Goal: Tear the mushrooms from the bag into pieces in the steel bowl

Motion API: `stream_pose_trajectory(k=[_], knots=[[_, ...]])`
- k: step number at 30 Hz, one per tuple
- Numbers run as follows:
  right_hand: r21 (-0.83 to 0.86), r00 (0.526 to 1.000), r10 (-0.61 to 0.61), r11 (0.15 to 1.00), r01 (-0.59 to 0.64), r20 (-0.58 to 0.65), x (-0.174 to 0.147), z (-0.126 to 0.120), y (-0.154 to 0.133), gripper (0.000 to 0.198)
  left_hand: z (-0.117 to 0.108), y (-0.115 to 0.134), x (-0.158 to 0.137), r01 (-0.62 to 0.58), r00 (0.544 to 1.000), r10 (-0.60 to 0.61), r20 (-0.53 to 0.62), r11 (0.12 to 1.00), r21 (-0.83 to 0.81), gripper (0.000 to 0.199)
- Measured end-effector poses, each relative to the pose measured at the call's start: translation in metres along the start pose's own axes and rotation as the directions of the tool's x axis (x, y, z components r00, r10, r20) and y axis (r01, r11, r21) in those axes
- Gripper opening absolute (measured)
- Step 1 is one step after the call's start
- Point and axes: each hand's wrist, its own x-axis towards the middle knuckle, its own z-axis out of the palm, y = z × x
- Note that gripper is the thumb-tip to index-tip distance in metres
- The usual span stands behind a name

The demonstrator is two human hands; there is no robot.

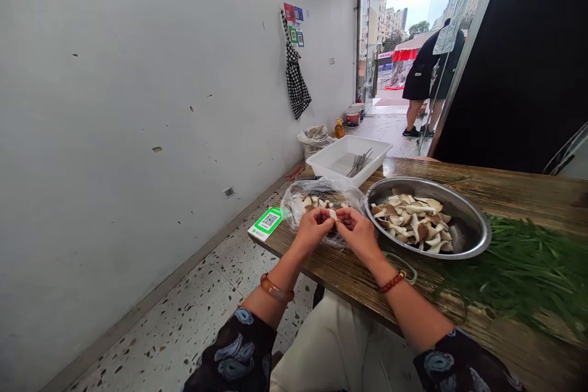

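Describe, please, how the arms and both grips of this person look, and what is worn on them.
The left sleeve and right sleeve are black with blue-grey, paisley-like motifs. A smooth amber-brown bangle circles the left forearm, and a dark red beaded bracelet the right forearm. The left grip and right grip wear no gloves.

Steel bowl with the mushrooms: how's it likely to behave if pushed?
The steel bowl should stay stiff, given its smooth metal wall. Wide and shallow, it would probably slide before tipping. The mushroom pieces may shift: they lie loose, leaving bare metal at the right.
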Motion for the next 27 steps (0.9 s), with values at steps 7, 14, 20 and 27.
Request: stream_pose_trajectory(k=[7, 14, 20, 27], knots=[[-0.168, 0.996, -0.083, 0.983, 0.075, -0.040, -0.004, 0.000, -0.007, 0.023, 0.003, -0.006, 0.005, -0.041, 0.999, 0.041, 0.004, 0.994, 0.103, 0.009], [-0.168, 0.995, -0.029, 0.986, 0.013, -0.090, -0.003, -0.001, -0.007, 0.022, 0.010, -0.004, 0.006, -0.024, 1.000, 0.024, 0.005, 0.991, 0.129, 0.008], [-0.063, 0.993, 0.074, 0.995, -0.080, -0.091, -0.001, 0.001, -0.001, 0.024, 0.007, -0.004, 0.006, -0.036, 0.999, 0.033, 0.023, 0.988, 0.152, 0.007], [0.026, 0.993, 0.116, 0.993, -0.115, -0.034, 0.000, 0.001, 0.001, 0.025, 0.001, 0.000, 0.003, 0.018, 0.998, -0.022, 0.064, 0.998, 0.066, 0.009]])
